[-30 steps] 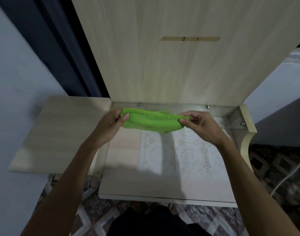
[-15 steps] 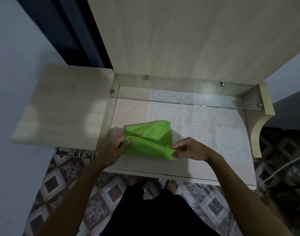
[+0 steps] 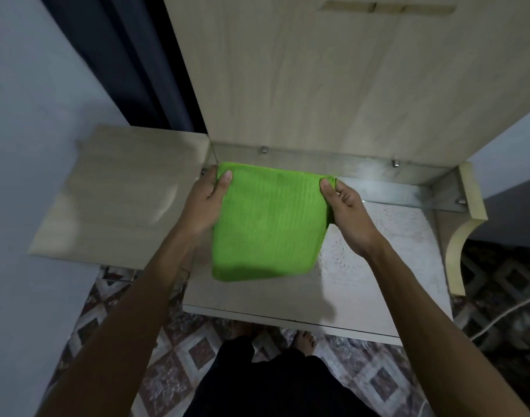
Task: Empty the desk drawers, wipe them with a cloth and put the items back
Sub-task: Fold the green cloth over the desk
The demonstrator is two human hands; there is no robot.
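At the centre of the frame a bright green cloth [image 3: 268,224] hangs as a folded, roughly square panel, held up by its two top corners. The left hand [image 3: 205,203] has its grip closed on the upper left corner, thumb pressed flat on the front of the fabric, fingers hidden behind it. The right hand [image 3: 345,206] has its grip closed on the upper right corner in the same way, thumb on the front. The cloth's lower edge hangs over the pale wood table [image 3: 287,299], and whether it touches the surface cannot be told. Right of the cloth a white lace mat [image 3: 384,245] lies on the table. A tall wood panel [image 3: 332,73] rises behind, filling the upper middle of the frame, with a metal strip [image 3: 378,176] along its base. A lower side surface [image 3: 125,194] extends at the left. At the bottom of the frame, patterned floor tiles [image 3: 179,350] and bare feet [image 3: 302,341] show.
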